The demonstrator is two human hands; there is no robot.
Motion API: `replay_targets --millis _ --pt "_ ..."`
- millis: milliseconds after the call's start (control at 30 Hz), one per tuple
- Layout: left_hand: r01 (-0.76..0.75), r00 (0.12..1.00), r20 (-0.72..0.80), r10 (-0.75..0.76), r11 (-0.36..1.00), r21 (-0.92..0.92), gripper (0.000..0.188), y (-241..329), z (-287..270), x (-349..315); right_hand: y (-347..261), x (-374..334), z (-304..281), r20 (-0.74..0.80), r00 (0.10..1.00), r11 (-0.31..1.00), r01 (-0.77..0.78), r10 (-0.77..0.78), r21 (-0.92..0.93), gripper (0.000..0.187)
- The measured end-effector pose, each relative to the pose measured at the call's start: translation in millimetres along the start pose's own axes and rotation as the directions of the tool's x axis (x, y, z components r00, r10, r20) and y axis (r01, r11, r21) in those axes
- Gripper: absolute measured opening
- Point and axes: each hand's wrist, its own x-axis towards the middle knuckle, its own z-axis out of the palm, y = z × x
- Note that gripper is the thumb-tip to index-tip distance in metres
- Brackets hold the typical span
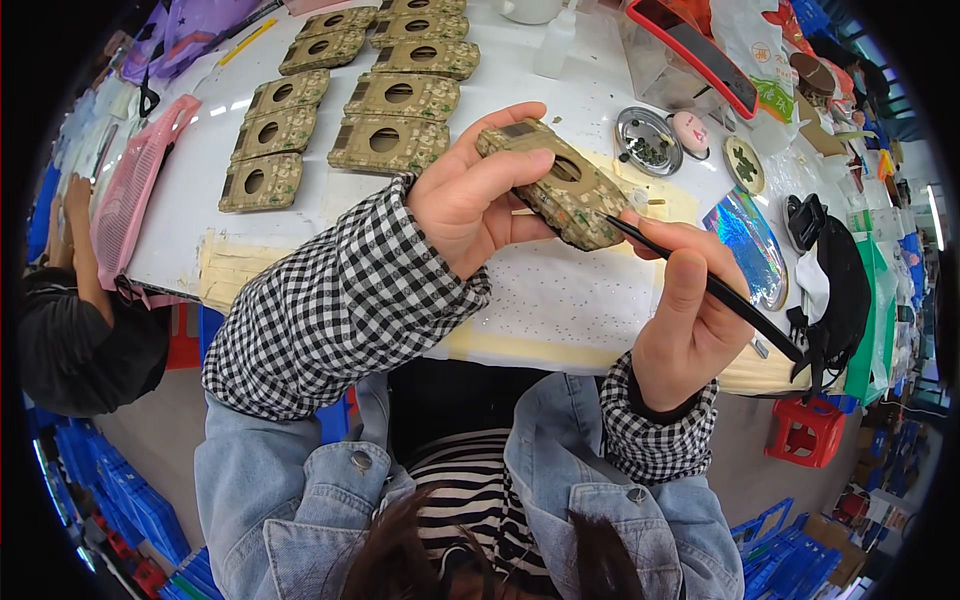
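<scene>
My left hand (475, 190) grips a camouflage-patterned model tank hull (590, 195) with a round hole in its top, held tilted above the table. The thumb lies across its upper face, and the other fingers support it from behind. Black tweezers (715, 288) are pinched in my right hand (690, 320), their tips touching the hull's near right corner. Whether the tips hold a tiny part is too small to tell. Several matching hulls (390, 143) stand in two columns at the far left. Below my hands lies a white sheet (545, 305) dotted with tiny specks.
A round dish of small dark green parts (650, 140) and a second small dish (743, 165) stand at right. Behind them, a red-cased phone (695, 55) leans on a clear box. A white bottle (555, 45) stands at the back. Another person (90, 330) sits at left.
</scene>
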Motion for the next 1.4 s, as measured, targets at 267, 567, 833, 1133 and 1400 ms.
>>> replay_targets --millis 267,567,833,1133,1400 --pt "0.008 1.0 -0.006 -0.008 1.0 0.025 0.054 1.0 1.1 -0.4 -1.3 0.8 -0.2 0.009 1.0 1.0 0.005 -0.005 -0.009 0.015" --pt "0.01 1.0 0.018 -0.01 1.0 0.004 0.053 0.4 -1.9 0.4 -0.5 0.7 0.3 0.008 0.999 0.999 0.033 -0.032 -0.021 0.014" --pt "0.007 1.0 0.0 -0.007 1.0 0.008 0.054 0.7 0.2 -0.1 0.1 0.7 -0.1 0.008 0.999 0.999 0.036 -0.035 -0.019 0.015" --pt "0.01 1.0 0.004 -0.01 1.0 0.009 0.055 0.5 -0.5 0.2 0.2 0.1 0.4 0.0 1.0 1.0 0.023 -0.023 0.005 0.016" --pt "0.037 0.999 0.005 -0.036 0.999 -0.029 0.053 3.1 0.6 -0.4 -2.6 2.6 -0.8 0.023 0.999 1.0 0.022 -0.022 0.008 0.016"
